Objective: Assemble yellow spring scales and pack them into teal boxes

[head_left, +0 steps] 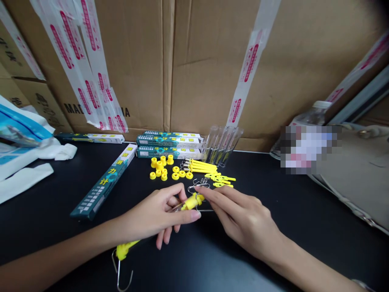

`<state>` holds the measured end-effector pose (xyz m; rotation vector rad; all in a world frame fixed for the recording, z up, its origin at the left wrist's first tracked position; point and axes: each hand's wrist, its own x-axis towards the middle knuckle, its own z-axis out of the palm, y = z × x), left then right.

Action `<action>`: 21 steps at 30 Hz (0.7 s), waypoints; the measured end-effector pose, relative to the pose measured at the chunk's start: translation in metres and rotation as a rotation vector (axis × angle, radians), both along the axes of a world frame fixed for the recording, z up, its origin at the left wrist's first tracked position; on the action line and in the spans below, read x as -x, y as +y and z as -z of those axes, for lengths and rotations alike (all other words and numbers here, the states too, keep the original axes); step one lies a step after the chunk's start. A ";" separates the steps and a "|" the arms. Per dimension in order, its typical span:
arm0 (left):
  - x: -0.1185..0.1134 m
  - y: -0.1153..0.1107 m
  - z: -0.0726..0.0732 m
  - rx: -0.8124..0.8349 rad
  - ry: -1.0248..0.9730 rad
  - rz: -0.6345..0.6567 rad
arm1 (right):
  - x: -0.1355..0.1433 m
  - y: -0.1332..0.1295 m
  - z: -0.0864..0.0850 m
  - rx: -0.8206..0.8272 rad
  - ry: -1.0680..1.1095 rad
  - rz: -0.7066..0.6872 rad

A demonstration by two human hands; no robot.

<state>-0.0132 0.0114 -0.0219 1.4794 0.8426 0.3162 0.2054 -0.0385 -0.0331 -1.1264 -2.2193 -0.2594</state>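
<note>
My left hand (pixel 164 211) is closed around the clear tube (pixel 177 208) of a spring scale, its thumb alongside the yellow end cap (pixel 191 201). At that cap, my right hand (pixel 243 211) is closed, with thin metal wire (pixel 207 210) running into its fingers; the wire's full shape is hidden. Below my left forearm a yellow end piece (pixel 122 251) with metal hooks (pixel 119 275) shows. I cannot tell whether it belongs to the same scale. Just beyond my fingers lie loose wire hooks (pixel 199 187), several yellow caps (pixel 164 165) and yellow slotted pieces (pixel 220 179).
Yellow rods with springs (pixel 203 166) lie behind the hooks. Clear tubes (pixel 223 146) lean by printed boxes (pixel 168 152); another box (pixel 106 180) lies left. Large cartons (pixel 200 73) wall the back. A plastic bottle (pixel 316 115) and beige bag (pixel 355 174) are right, plastic packaging (pixel 24 134) left.
</note>
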 end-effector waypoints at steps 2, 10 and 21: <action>-0.001 -0.001 0.002 -0.021 0.019 -0.021 | 0.001 -0.001 -0.002 -0.021 -0.071 -0.002; -0.003 -0.006 0.000 -0.067 0.060 0.007 | 0.004 -0.004 -0.006 -0.082 -0.158 -0.067; -0.003 -0.019 -0.013 -0.524 0.177 0.051 | 0.013 -0.005 -0.006 0.024 -0.160 -0.084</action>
